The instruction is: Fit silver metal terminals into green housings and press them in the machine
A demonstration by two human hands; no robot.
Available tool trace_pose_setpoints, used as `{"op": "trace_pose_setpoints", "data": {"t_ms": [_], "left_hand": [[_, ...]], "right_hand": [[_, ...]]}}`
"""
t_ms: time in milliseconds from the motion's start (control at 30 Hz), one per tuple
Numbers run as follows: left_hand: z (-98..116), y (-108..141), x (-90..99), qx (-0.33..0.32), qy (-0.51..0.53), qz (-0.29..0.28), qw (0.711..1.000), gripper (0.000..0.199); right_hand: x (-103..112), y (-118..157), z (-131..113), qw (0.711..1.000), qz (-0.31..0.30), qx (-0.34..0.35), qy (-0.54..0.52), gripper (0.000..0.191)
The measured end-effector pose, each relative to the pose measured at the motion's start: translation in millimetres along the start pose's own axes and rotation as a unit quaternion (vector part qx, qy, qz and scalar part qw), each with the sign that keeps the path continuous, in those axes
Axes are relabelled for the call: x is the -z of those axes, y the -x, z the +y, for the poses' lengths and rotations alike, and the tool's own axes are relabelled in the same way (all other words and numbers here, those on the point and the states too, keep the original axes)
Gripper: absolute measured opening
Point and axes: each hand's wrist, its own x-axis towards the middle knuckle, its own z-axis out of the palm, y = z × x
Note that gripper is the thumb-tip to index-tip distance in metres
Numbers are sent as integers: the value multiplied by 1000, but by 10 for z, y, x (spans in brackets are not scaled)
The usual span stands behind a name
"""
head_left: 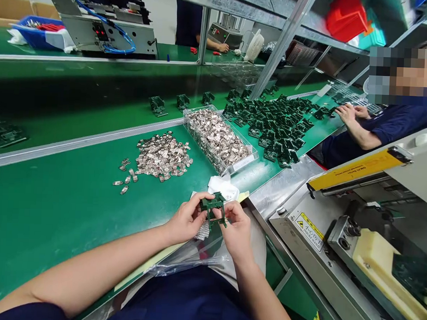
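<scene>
A dark green open plastic frame (pixel 214 203) is held up near the table's front edge, between my two hands. My left hand (pixel 187 219) pinches its left side between thumb and fingers. On the other side, my right hand (pixel 236 228) is closed at the frame's right edge; any small part in its fingertips is too hidden to tell. Below the frame, a patch of small silvery pieces (pixel 203 231) shows partly behind my left hand. A crumpled white cloth or bag (pixel 223 187) lies just beyond my hands.
Ahead are a loose pile of small metal pieces (pixel 163 156) and a clear plastic box (pixel 230 169) full of them. Many green frames (pixel 277 120) are heaped behind. At right stand a machine (pixel 313 230) and a co-worker's hands (pixel 348 113). A metal post (pixel 280 47) rises beyond.
</scene>
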Motion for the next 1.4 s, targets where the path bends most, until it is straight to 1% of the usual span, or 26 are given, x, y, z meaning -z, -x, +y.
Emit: {"op": "trace_pose_setpoints", "data": {"t_ms": [33, 67, 167, 233, 300, 367, 400, 433, 467, 533, 567, 600, 633, 667, 733, 767, 800, 867, 967, 1067, 1133, 1167, 1233, 1300, 1333, 1400], "left_hand": [[9, -1, -4, 6, 1, 0, 1000, 32], [27, 2, -20, 11, 0, -2, 1000, 33], [157, 15, -146, -2, -11, -47, 999, 35], [290, -28, -268, -21, -10, -118, 993, 35], [440, -191, -420, -28, 0, -213, 977, 43], [624, -470, -673, -44, 13, -307, 951, 57], [735, -625, -858, -66, 18, -344, 936, 61], [856, -773, -1083, -101, 18, -365, 925, 63], [984, -906, -1340, -145, 13, -373, 916, 62], [1237, -1121, -1911, -232, -10, -355, 906, 61], [1353, -1206, -2197, -261, -22, -344, 902, 64], [1461, -1280, -2465, -273, -30, -337, 901, 70], [1557, -1342, -2702, -268, -34, -333, 903, 73], [1641, -1391, -2896, -255, -35, -334, 907, 76], [1761, -1448, -3123, -205, -15, -335, 920, 74], [1791, -1458, -3147, -177, 10, -332, 926, 72], [1801, -1456, -3111, -150, 43, -328, 932, 70], [1751, -1431, -2876, -108, 117, -327, 932, 69], [1513, -1361, -2265, -80, 158, -346, 921, 65], [1120, -1251, -1631, -36, 122, -358, 925, 66], [833, -1153, -1340, -6, 86, -367, 926, 68], [703, -1102, -1252, 3, 72, -370, 926, 68], [500, -1019, -1188, 15, 61, -380, 923, 67], [388, -980, -1230, 26, 70, -397, 915, 68], [362, -979, -1269, 33, 74, -410, 909, 70], [349, -1003, -1346, 40, 79, -430, 899, 75]], "right_hand": [[67, 17, -5, 1000, -9, 5, -19, 13], [149, 45, -20, 999, -19, 20, -25, 14], [473, 213, -119, 992, -61, 111, 23, 55], [735, 369, -205, 982, -75, 162, 59, 64], [1044, 536, -261, 980, -41, 176, 79, 62], [1407, 743, -263, 983, 53, 151, 87, 59], [1601, 870, -244, 979, 126, 137, 84, 57], [1794, 1010, -214, 965, 216, 123, 78, 55], [1982, 1154, -174, 938, 319, 116, 63, 54], [2331, 1414, -82, 850, 514, 107, 31, 55], [2489, 1514, -38, 804, 586, 104, 17, 56], [2633, 1587, -3, 768, 633, 98, 8, 57], [2763, 1633, 24, 747, 658, 93, 2, 57], [2876, 1654, 39, 740, 667, 89, 0, 58], [3054, 1627, 42, 759, 646, 83, 11, 60], [3122, 1585, 33, 775, 626, 83, 23, 60], [3178, 1528, 18, 792, 603, 84, 40, 61], [3268, 1383, -23, 826, 552, 70, 90, 63], [3370, 1149, -90, 872, 451, 0, 189, 62], [3438, 965, -125, 912, 328, -51, 241, 57], [3454, 881, -123, 928, 280, -59, 240, 57], [3452, 854, -116, 930, 272, -64, 241, 58], [3427, 850, -92, 920, 288, -62, 258, 59], [3386, 959, -45, 889, 340, -21, 307, 61], [3366, 1068, -4, 861, 381, 12, 337, 61], [3335, 1394, 126, 789, 476, 65, 382, 58]]}}
